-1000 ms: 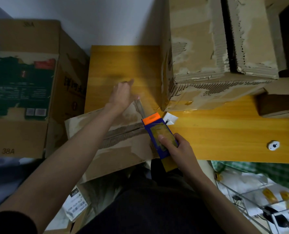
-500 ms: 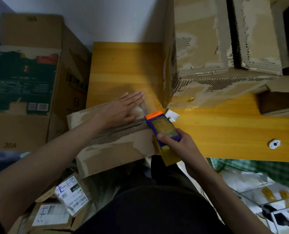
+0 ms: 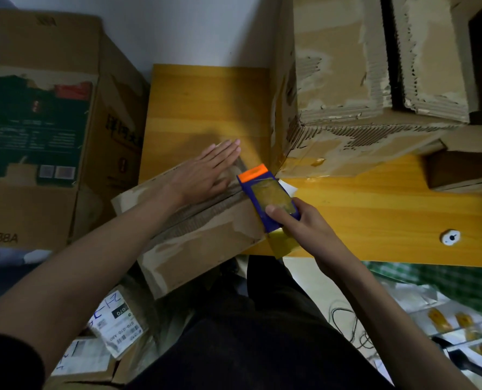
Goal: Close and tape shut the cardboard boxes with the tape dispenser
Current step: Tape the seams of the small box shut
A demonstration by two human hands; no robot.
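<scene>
**Pressing the flaps flat while the tape goes on**

The small brown cardboard box (image 3: 195, 235) with torn, peeled facing lies at the near left corner of the yellow wooden surface (image 3: 375, 215), partly overhanging its edge above the person's lap. Its two top flaps meet in a seam running roughly from lower left to upper right. The left hand (image 3: 206, 173) lies flat on the far flap, fingers straight and together, palm pressing down beside the seam. The right hand (image 3: 299, 223) grips the blue tape dispenser with the orange front edge (image 3: 265, 198), thumb laid across its top, fingers curled underneath; the dispenser sits at the right end of the seam, and a strip of yellowish tape (image 3: 283, 243) hangs down over the box's near right side.

The step appears to be starting the tape run along the seam. To do it well, I would judge that the flat hand should keep both flaps level (a raised flap leaves a ridge under the tape) and slide clear ahead of the dispenser. The dispenser should be drawn along the seam line with steady downward pressure so the tape centres over the gap. The box's overhang could let it tip, so downward force is best kept over the supported part.

A larger battered cardboard box (image 3: 360, 80) stands just beyond, near the dispenser.
</scene>
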